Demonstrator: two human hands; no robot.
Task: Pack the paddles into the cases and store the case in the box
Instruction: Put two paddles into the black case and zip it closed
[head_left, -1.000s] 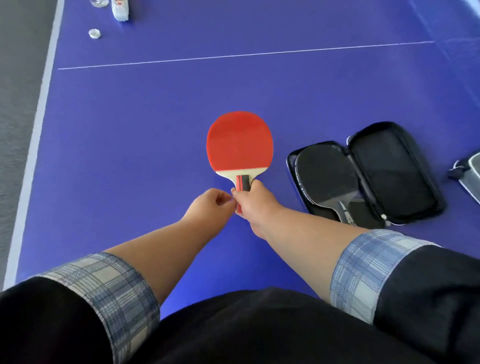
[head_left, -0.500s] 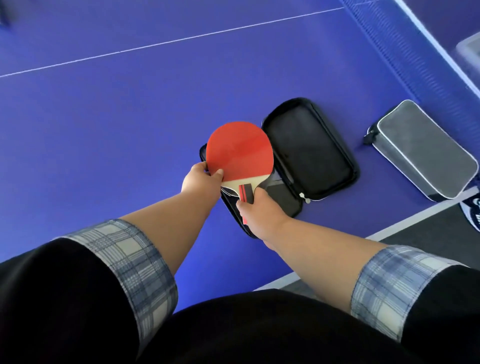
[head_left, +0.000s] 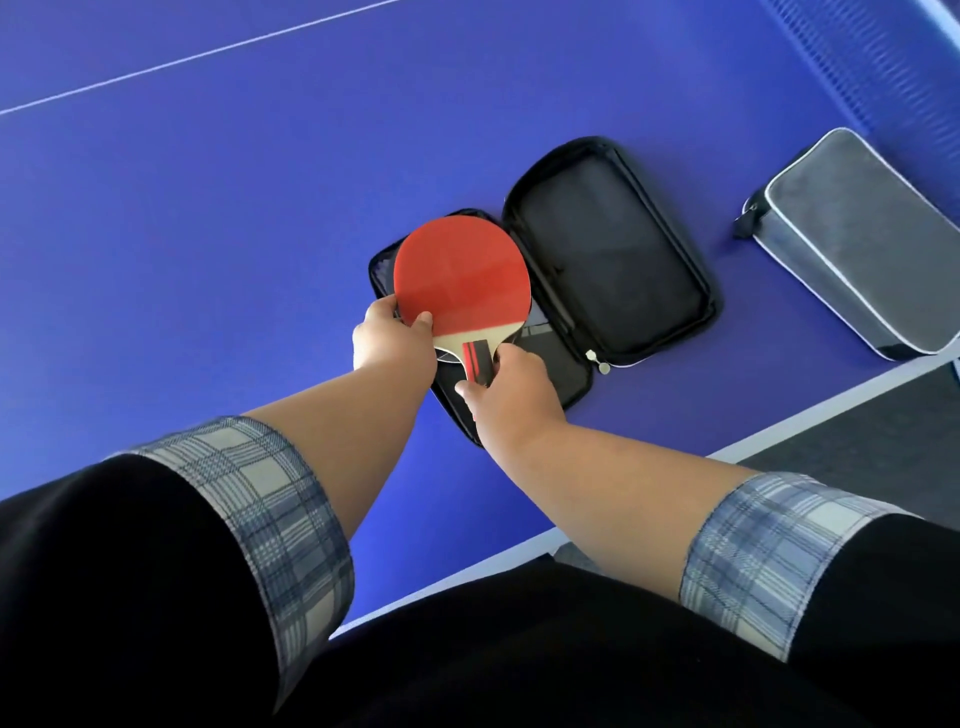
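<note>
I hold a red-faced paddle over the left half of an open black case that lies flat on the blue table. My right hand grips its red and black handle. My left hand pinches the lower left edge of the blade, thumb on the red rubber. A second, dark paddle lies in the case under the red one; only a bit of it shows beside the handle. The right half of the case holds nothing. A white zipper pull hangs at the case's near edge.
A closed grey case with white piping lies to the right, near the table's white edge line. Dark floor shows beyond that edge at the lower right. The blue net runs along the top right corner.
The red paddle went from the bare table, to the left of the case, to above the case's left half. My left hand took hold of the blade's edge. My view swung right.
</note>
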